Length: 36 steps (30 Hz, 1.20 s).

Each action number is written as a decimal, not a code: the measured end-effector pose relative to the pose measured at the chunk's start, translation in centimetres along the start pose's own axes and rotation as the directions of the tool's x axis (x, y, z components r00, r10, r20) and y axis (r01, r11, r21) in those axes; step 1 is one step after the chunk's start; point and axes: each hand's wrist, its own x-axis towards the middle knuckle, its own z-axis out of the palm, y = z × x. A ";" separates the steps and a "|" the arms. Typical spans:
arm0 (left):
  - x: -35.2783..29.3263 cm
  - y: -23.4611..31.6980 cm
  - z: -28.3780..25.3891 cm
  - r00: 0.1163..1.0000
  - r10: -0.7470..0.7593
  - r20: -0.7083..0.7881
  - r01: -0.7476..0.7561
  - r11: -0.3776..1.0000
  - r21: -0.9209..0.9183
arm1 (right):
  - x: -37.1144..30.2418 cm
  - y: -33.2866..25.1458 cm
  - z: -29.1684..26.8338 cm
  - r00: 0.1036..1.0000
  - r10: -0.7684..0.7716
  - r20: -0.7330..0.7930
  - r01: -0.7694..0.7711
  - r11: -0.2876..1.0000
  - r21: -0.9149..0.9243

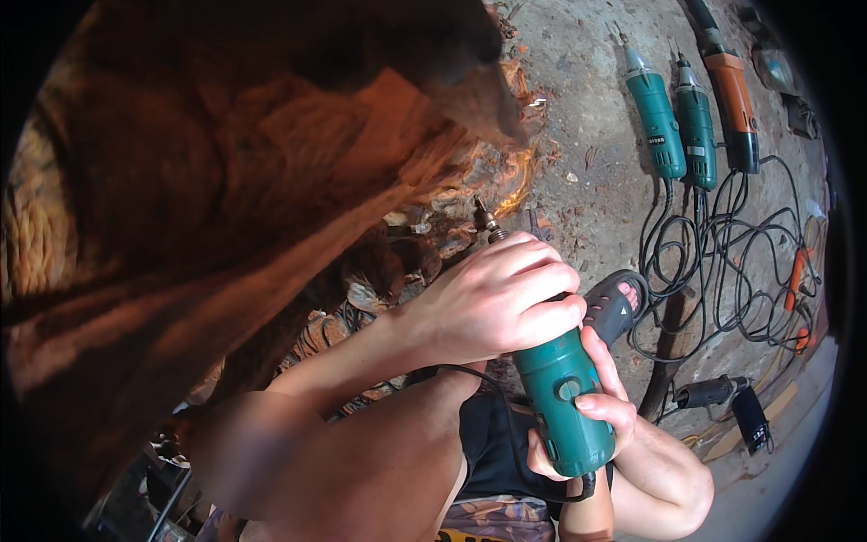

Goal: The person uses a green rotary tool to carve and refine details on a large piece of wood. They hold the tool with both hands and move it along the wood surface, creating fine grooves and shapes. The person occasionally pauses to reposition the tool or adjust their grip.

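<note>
A green electric die grinder [560, 384] is held in both my hands, its dark bit [481, 215] pointing up and left. My left hand [510, 294] wraps over the front of the body, just behind the metal collar. Lower down, my right hand [605, 411] grips the rear, with fingers on both sides of the casing. Beside the bit rises a large reddish-brown piece that looks like carved wood [271, 181], filling the left and upper left. I cannot tell whether the bit touches it. A black cord leaves the grinder's rear end.
On the concrete floor at the upper right lie two green die grinders [657, 122] [697, 135] and an orange power tool [733, 99]. Tangled black cords [695, 262] spread below them. My sandalled foot [614, 307] is right of the grinder. A dark tool [709, 392] lies lower right.
</note>
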 end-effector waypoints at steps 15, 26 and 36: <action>0.1 0.3 0.4 1.000 0.006 0.001 -0.006 1.000 -0.015 | 0.4 -1.0 0.8 0.976 0.035 -0.213 -0.025 0.998 0.049; 0.1 0.4 -0.1 1.000 -0.024 0.011 0.024 1.000 0.015 | 1.4 -0.7 0.1 0.986 0.047 -0.158 -0.035 0.996 0.077; 0.4 0.0 0.5 1.000 0.008 0.000 -0.008 1.000 -0.022 | -1.0 0.3 -0.7 0.996 0.090 0.009 -0.090 0.996 -0.020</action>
